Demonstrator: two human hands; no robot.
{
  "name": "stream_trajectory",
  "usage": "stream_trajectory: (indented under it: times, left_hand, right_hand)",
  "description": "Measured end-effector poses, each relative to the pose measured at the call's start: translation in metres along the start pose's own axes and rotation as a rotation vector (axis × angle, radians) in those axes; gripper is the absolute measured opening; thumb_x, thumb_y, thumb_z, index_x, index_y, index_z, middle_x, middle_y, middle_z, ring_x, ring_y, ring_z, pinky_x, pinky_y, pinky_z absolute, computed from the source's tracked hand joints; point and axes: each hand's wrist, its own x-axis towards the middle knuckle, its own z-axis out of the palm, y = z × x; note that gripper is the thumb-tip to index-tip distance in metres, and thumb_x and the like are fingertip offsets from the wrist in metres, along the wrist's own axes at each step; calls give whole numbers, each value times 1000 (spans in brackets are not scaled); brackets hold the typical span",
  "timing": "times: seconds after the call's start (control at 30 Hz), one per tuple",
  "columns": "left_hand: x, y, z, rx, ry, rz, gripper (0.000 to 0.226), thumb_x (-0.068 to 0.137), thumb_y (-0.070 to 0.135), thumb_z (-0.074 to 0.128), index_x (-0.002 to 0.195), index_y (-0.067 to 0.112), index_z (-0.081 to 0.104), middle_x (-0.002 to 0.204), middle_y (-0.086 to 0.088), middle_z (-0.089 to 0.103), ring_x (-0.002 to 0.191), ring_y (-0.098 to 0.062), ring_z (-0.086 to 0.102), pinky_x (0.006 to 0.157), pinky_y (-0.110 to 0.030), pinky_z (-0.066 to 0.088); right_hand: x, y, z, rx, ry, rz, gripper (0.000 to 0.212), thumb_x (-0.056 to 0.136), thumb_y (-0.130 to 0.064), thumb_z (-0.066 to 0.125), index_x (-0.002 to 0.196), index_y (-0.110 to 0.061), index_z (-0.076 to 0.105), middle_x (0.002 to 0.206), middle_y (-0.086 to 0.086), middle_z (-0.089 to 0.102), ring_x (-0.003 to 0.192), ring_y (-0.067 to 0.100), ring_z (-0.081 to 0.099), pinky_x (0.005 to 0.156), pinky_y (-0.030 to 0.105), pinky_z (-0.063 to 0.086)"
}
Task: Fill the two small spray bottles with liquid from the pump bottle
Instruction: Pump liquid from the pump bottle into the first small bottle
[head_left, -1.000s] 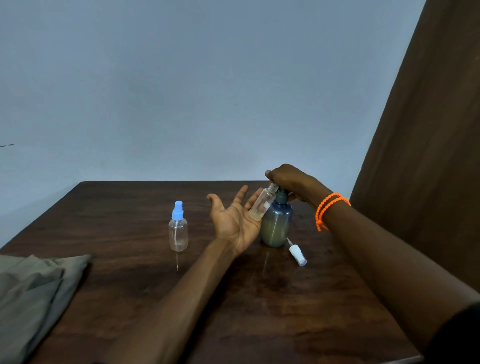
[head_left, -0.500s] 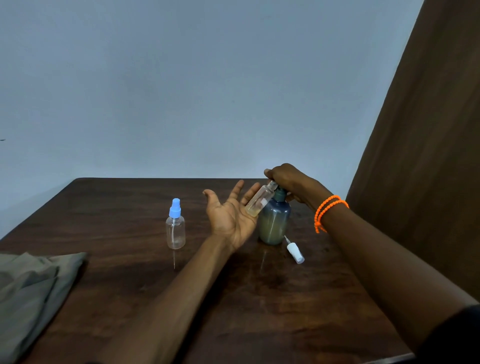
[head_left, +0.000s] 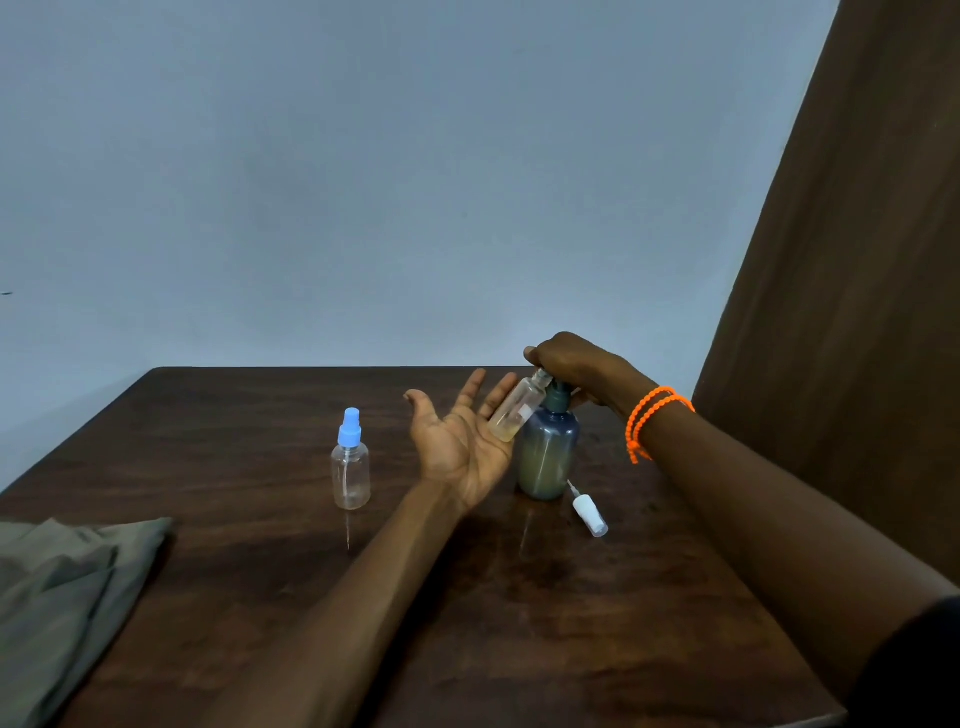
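Observation:
A dark grey-blue pump bottle (head_left: 548, 457) stands at the middle right of the brown table (head_left: 249, 426). My right hand (head_left: 571, 364) is closed over its pump head from above. My left hand (head_left: 457, 447) is palm up, fingers spread, and supports a small clear uncapped spray bottle (head_left: 517, 410). This bottle leans tilted with its mouth under the pump nozzle and a little yellowish liquid at its bottom. The second small spray bottle (head_left: 351, 467), clear with a blue cap, stands upright to the left, apart from both hands.
A white spray cap with its tube (head_left: 589, 514) lies on the table just right of the pump bottle. A folded grey-green cloth (head_left: 62, 587) covers the near left corner. A brown curtain (head_left: 857, 260) hangs at the right, and a plain wall is behind.
Both hands keep the same pose on the pump head and under the tilted small bottle. Only the view has shifted slightly.

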Motion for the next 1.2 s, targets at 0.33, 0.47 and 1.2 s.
stream_trajectory:
  times: [0.33,0.47,1.2]
  left_hand:
    - [2,5,-3,66,12,31,98,88,85,27,146,9,47,141,-30,57,133,-46,54,111,-62,42]
    - [3,8,-1,52,3,49,97,90,84,26,147,8,47,138,-29,60,133,-44,54,117,-61,34]
    - [6,7,-6,89,6,61,95,91,83,26,146,9,48,139,-29,59,133,-44,55,117,-62,35]
  right_hand:
    - [-4,3,1,22,-13,6,23,96,-26,50,97,-6,61,107,21,69,94,36,67,80,42,55]
    - [-4,0,1,62,-8,1,22,97,-28,49,91,-9,58,93,15,68,82,28,65,78,39,54]
    - [-3,4,5,82,39,-3,22,99,-24,48,82,-11,53,86,11,61,73,23,56,69,35,50]
